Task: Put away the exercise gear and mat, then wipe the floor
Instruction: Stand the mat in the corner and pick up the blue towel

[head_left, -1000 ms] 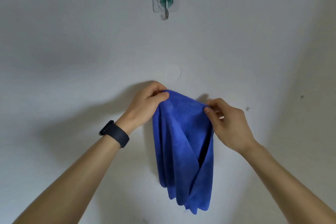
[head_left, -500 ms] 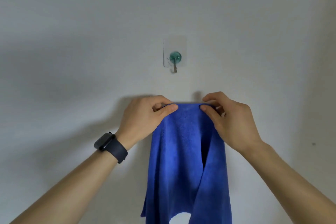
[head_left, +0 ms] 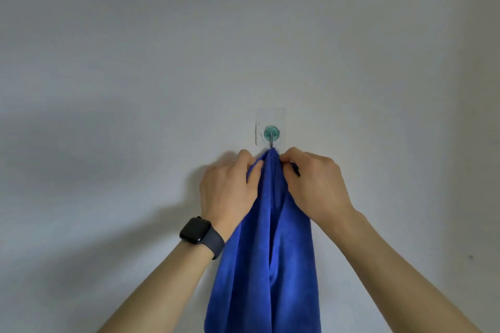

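Observation:
A blue cloth [head_left: 263, 265] hangs down the white wall, its top edge bunched right at the metal hook of a teal adhesive wall hook [head_left: 271, 133]. My left hand [head_left: 230, 192] pinches the cloth's top on the left side, a black smartwatch on that wrist. My right hand [head_left: 315, 184] pinches the top on the right side. Both thumbs press into the fabric just below the hook's tip. Whether the cloth is caught on the hook is hidden by the fabric.
A plain white wall [head_left: 135, 62] fills the view. A wall corner [head_left: 460, 116] runs vertically at the far right. A small dark mark [head_left: 471, 257] sits on the wall at the right.
Both hands have raised the cloth up to the hook and drawn together, bunching the top edge. The view has tilted upward, so the hook sits lower in frame.

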{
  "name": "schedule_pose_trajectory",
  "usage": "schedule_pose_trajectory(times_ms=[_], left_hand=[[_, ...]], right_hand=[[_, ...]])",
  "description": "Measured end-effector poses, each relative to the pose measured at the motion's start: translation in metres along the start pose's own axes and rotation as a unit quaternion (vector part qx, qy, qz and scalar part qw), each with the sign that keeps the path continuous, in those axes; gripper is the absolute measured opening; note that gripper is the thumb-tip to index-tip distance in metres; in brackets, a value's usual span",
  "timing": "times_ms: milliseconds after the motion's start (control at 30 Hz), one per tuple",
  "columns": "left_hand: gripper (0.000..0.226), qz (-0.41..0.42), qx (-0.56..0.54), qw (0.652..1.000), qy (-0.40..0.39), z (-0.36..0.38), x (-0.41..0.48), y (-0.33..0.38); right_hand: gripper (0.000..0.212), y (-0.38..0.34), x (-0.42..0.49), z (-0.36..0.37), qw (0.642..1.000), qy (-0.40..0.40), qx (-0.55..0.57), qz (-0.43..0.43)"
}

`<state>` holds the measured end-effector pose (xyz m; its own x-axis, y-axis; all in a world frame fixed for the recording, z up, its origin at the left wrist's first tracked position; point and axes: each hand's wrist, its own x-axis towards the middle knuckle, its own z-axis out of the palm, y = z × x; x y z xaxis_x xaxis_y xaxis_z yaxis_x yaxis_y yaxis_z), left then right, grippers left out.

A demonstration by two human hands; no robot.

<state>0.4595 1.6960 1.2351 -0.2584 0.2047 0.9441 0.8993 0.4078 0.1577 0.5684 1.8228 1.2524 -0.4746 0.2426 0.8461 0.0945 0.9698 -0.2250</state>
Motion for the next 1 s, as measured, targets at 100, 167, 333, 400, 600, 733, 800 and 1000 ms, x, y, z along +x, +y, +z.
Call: schedule_pose_trajectory(times_ms=[100,167,333,400,600,733,800,1000], left_hand=[[0.026,-0.009,-0.033,0.999,0.028,0.007,-0.034,0.003],[0.036,-0.004,-0.043,0.999,0.004,0.008,-0.061,0.007],[0.060,-0.034,-0.074,0.991,-0.104,0.011,-0.153,-0.008],[0.063,-0.052,-0.072,0.984,-0.152,0.013,-0.195,-0.017],[0.056,-0.099,0.012,0.943,-0.317,-0.009,-0.301,-0.027],[0.051,-0.157,0.068,0.910,-0.378,-0.048,-0.350,-0.023],[0.047,-0.198,0.101,0.896,-0.384,-0.074,-0.375,-0.018],[0.038,-0.328,0.194,0.840,-0.386,-0.196,-0.461,0.016]], right_hand=[[0.029,0.001,-0.028,0.014,0.994,0.044,0.095,0.004],[0.039,0.002,-0.063,0.027,0.995,0.034,0.093,-0.002],[0.056,0.012,-0.187,0.068,0.992,-0.058,0.105,0.044],[0.058,0.017,-0.234,0.079,0.986,-0.102,0.108,0.077],[0.051,0.022,-0.340,0.079,0.968,-0.218,0.086,0.093],[0.042,0.021,-0.367,0.064,0.961,-0.256,0.074,0.072],[0.041,0.015,-0.378,0.057,0.955,-0.278,0.083,0.057],[0.038,-0.031,-0.416,0.048,0.934,-0.318,0.162,-0.021]])
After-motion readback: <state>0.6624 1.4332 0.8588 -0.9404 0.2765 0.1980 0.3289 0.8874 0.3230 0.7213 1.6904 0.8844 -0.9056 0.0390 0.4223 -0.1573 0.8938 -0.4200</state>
